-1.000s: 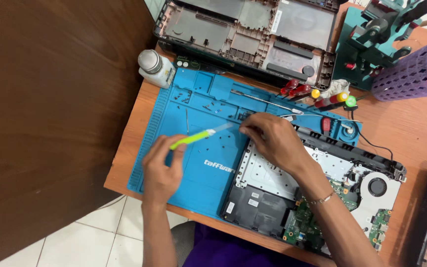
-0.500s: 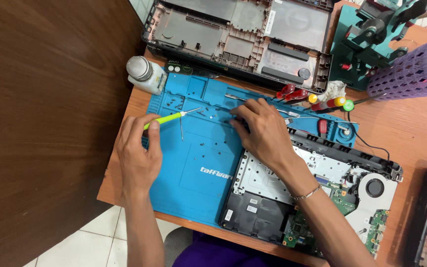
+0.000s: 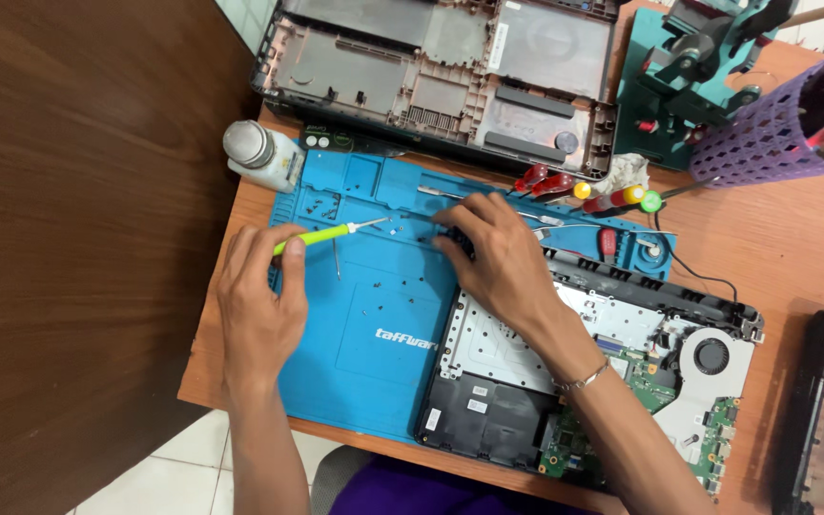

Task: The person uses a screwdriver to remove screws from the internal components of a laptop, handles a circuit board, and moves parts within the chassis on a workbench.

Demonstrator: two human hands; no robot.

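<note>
My left hand [image 3: 257, 300] holds a lime-green screwdriver [image 3: 328, 234] low over the blue repair mat [image 3: 374, 324], its metal tip pointing right toward small loose screws. My right hand [image 3: 498, 253] rests on the mat's upper middle, fingers curled on a small dark part that I cannot make out. The wrist wears a thin bracelet. Below that arm lies an opened laptop base [image 3: 612, 381] with its silver plate, green circuit board and fan exposed.
A second stripped laptop shell [image 3: 431, 67] lies at the back. A white bottle [image 3: 261, 157] stands at the mat's top left corner. Red and yellow-handled screwdrivers [image 3: 584, 191], a green stand [image 3: 689, 67] and a purple basket [image 3: 774, 133] sit to the right. A dark wooden panel fills the left.
Both hands have shifted up the mat toward its compartments. The green screwdriver has levelled out and its tip now points at the loose screws near the right hand.
</note>
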